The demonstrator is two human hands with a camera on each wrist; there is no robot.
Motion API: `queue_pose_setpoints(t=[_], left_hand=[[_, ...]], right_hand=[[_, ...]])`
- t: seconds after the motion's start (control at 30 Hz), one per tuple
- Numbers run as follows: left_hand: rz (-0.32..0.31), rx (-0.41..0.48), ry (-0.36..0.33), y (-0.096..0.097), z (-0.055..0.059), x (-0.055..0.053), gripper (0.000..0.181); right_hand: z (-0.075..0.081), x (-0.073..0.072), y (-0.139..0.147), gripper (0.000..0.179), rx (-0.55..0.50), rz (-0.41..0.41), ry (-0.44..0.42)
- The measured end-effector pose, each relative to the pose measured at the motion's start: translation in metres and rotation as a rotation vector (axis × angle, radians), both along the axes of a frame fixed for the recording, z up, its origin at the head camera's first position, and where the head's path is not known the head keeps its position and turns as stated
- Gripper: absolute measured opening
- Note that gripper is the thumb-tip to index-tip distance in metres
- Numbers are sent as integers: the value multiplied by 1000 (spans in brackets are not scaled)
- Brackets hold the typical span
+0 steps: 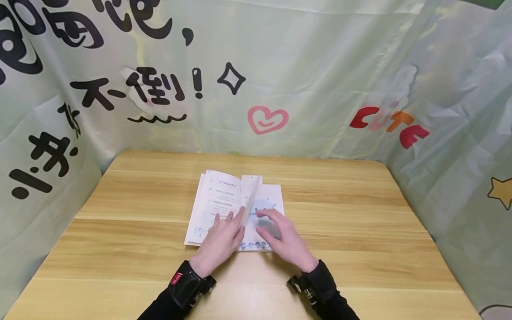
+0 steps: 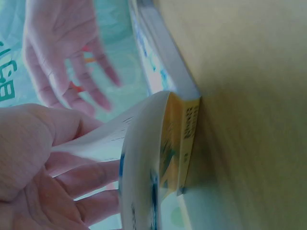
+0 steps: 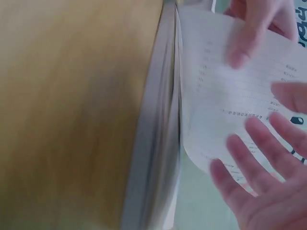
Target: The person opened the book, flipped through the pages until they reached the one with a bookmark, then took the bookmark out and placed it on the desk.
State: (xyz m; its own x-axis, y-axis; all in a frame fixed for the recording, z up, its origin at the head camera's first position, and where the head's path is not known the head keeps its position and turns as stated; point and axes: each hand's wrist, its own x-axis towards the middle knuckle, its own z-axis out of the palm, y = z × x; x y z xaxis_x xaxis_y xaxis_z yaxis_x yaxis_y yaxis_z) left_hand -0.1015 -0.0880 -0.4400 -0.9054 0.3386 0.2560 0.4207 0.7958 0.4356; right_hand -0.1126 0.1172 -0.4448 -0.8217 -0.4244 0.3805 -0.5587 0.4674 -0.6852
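An open book with blue-printed pages lies on the table, one page raised near its middle. My left hand reaches over the left pages and pinches the raised page; in the left wrist view that page passes between thumb and fingers. In the right wrist view the left thumb lies on the printed side. My right hand hovers over the right-hand page, fingers spread and holding nothing. The book's yellow spine faces the left wrist camera.
The book rests near the middle of a wooden table. A pale printed cloth with lettering and a pink heart hangs behind the table and along both sides. Dark straps with small cameras sit on both wrists.
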Motion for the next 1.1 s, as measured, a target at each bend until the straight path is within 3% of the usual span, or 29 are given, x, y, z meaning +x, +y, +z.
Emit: queue_pose_setpoints(t=[0.2,0.37,0.43,0.67,0.77,0.83,0.9,1.0,1.1], left_hand=[[10,102,6,-9,10,0,82],[23,115,12,-12,15,1,97],[25,56,39,-13,16,2,98],[98,-270,168,-19,14,2,89],[102,-322,221,-22,13,0,87],[63,-320,236,-23,12,0,83],[-6,-318,212,-25,10,-1,76],[-101,-304,98,-25,8,-1,71],[-123,-292,-34,-24,5,-1,72]], right_hand=[[-3,7,-10,60,92,145,-225],[-4,11,-18,66,119,234,-306],[-4,12,-20,66,138,248,-315],[-6,12,-21,65,168,215,-287],[-6,12,-20,67,183,219,-317],[-7,13,-20,67,203,231,-332],[-7,13,-20,67,220,237,-332],[-5,12,-19,63,224,234,-307],[-4,8,-13,59,225,221,-276]])
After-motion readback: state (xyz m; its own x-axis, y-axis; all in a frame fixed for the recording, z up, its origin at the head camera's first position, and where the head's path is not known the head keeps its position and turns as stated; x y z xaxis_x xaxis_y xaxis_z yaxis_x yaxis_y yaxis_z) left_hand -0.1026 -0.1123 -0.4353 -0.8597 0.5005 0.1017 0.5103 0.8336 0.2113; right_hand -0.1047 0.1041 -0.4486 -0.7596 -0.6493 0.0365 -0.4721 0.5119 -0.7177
